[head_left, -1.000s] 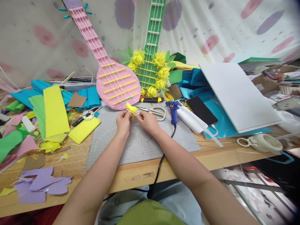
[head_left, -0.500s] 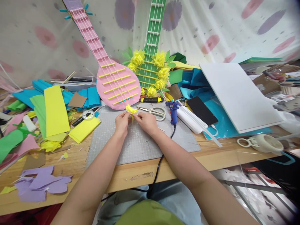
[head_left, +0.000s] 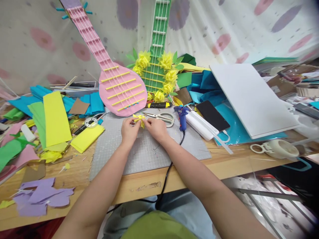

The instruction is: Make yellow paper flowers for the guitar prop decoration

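Between the fingertips of both hands is a small yellow paper flower (head_left: 139,119), its petals spread. My left hand (head_left: 129,130) pinches it from the left, and my right hand (head_left: 156,127) pinches its right side. Both hands are just above the grey cutting mat (head_left: 147,156). Scissors (head_left: 165,119) lie open-bladed right behind my right hand. A pink paper instrument (head_left: 124,89) leans behind the flower, with yellow bars and white strings. Beside it stands a green one (head_left: 156,76) trimmed with yellow paper flowers.
A blue glue gun (head_left: 182,118) lies right of the scissors, its cord running over the table edge. Further right are a phone (head_left: 213,115), a white board (head_left: 254,99) and a tape dispenser (head_left: 279,148). Yellow crepe paper (head_left: 56,119) and purple scraps (head_left: 43,196) lie left.
The yellow flower has turned in my fingers, its petals now spread toward both sides and lower between my hands. The view has shifted slightly. Both hands keep their pinch.
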The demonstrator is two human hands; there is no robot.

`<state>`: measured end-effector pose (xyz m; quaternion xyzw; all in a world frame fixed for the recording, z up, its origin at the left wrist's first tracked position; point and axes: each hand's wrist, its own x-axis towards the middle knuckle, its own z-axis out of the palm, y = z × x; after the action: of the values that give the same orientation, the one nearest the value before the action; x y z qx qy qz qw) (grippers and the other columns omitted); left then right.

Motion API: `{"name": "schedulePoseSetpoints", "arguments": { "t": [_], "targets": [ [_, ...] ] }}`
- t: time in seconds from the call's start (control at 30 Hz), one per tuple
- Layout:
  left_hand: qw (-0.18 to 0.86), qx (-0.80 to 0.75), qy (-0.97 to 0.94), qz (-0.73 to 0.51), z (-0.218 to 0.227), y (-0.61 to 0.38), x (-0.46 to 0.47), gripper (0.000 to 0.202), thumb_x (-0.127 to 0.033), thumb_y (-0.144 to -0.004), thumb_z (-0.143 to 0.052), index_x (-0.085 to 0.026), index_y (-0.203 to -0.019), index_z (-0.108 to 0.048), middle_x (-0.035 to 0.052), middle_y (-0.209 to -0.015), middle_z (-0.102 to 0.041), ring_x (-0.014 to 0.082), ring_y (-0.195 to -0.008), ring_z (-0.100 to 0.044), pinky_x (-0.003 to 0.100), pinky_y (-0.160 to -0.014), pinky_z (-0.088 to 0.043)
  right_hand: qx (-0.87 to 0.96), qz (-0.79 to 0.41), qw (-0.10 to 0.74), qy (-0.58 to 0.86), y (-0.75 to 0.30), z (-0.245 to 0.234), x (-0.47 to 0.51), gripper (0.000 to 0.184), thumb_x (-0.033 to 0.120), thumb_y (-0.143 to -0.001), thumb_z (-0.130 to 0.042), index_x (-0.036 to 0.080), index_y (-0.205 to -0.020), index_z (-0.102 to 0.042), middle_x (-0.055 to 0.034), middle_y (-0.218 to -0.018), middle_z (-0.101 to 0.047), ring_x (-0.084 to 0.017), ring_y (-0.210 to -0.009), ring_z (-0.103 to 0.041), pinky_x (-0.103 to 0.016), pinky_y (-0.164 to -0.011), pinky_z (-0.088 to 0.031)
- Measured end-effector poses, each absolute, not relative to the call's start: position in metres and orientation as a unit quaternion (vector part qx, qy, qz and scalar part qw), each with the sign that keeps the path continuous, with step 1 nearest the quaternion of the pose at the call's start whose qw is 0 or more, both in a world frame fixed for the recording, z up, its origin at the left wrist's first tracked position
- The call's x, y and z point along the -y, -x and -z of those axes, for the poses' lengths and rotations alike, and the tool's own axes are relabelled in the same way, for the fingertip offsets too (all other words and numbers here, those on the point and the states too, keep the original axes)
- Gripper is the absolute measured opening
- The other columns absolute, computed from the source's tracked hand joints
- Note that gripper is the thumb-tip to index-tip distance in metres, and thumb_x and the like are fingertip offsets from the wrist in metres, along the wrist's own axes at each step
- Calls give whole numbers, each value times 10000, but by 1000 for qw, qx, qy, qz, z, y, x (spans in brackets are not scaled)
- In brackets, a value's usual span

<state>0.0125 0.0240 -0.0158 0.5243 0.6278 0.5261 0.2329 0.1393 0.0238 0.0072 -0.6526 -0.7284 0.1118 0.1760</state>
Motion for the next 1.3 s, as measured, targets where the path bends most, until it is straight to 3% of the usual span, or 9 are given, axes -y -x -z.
{"name": "schedulePoseSetpoints", "arguments": {
  "t": [0.2, 0.5, 0.73, 0.93, 1.13, 1.3],
  "targets": [
    [229, -612, -506, -563, 16, -14, -22, 83, -254, -621, -663, -181, -654, -643, 15, -727, -583, 126, -641, -510, 266, -685, -422, 725, -124, 186, 651, -137, -5, -22, 568, 562, -889, -251, 209, -796, -686, -43, -742, -677, -140, -684, -576, -237, -563, -277],
    [395, -548, -373, -636, 26, -22, -26, 194, -303, -584, -679, -146, -669, -603, 14, -694, -601, 122, -646, -530, 258, -664, -432, 719, -134, 193, 654, -137, -4, -23, 578, 560, -892, -234, 223, -803, -695, -46, -765, -685, -146, -695, -583, -231, -578, -301],
    [260, -587, -470, -606, 19, -21, -19, 117, -271, -629, -661, -168, -663, -617, 19, -755, -546, 116, -668, -509, 240, -655, -421, 724, -131, 184, 651, -136, -5, -23, 604, 564, -894, -217, 210, -812, -699, -59, -753, -685, -155, -691, -590, -236, -567, -298],
    [257, -607, -459, -596, 16, -23, -17, 89, -247, -629, -652, -180, -679, -622, 34, -816, -548, 136, -740, -526, 259, -711, -437, 735, -106, 181, 645, -135, -3, -23, 604, 569, -892, -216, 216, -819, -701, -62, -750, -689, -162, -687, -600, -242, -577, -312],
    [418, -589, -345, -599, 16, -21, -25, 171, -318, -603, -638, -148, -610, -622, 18, -630, -573, 124, -614, -518, 259, -621, -434, 751, -74, 162, 635, -134, -5, -21, 607, 567, -892, -214, 214, -825, -703, -70, -746, -692, -168, -693, -611, -244, -578, -327],
    [476, -569, -303, -598, 4, -17, -24, 196, -311, -519, -687, -133, -575, -624, 21, -622, -588, 110, -591, -522, 242, -577, -439, 767, -51, 158, 620, -134, -11, -20, 596, 562, -896, -217, 211, -866, -698, -70, -807, -701, -162, -733, -615, -237, -596, -340]
  ]
}}
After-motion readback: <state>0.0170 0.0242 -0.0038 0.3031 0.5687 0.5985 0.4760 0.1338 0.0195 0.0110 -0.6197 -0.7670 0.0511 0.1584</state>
